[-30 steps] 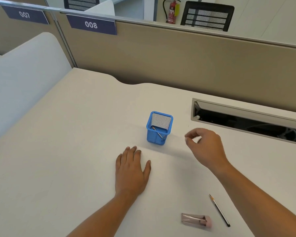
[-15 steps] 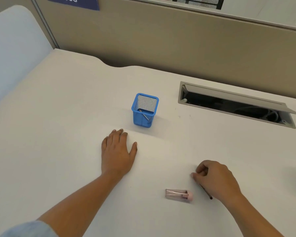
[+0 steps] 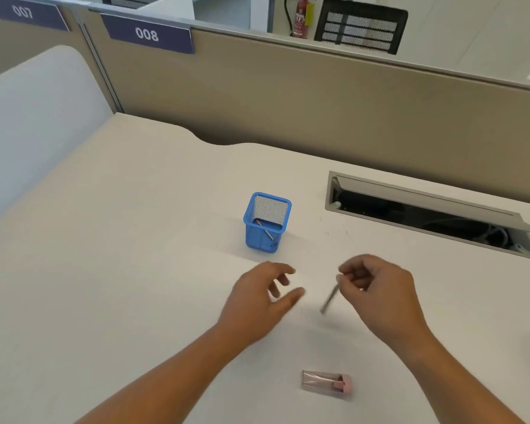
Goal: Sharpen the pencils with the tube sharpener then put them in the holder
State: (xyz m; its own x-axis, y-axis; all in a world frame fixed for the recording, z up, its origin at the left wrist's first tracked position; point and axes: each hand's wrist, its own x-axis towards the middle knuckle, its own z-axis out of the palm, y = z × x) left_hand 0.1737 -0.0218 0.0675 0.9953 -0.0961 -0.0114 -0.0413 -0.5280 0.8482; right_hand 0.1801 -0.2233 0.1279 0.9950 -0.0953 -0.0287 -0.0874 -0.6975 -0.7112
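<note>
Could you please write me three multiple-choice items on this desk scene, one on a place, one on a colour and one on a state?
1. Where does the sharpener lie?
A. inside the holder
B. on the desk, nearer the person than both hands
C. in the left hand

2. What colour is the holder?
A. blue
B. red
C. black

3. What does the right hand hold?
A. nothing
B. the sharpener
C. a pencil

Answers: 1 B, it rests on the desk below the hands. 2 A, its mesh is blue. 3 C, the fingers pinch a blurred pencil; the left hand is open and empty.
</note>
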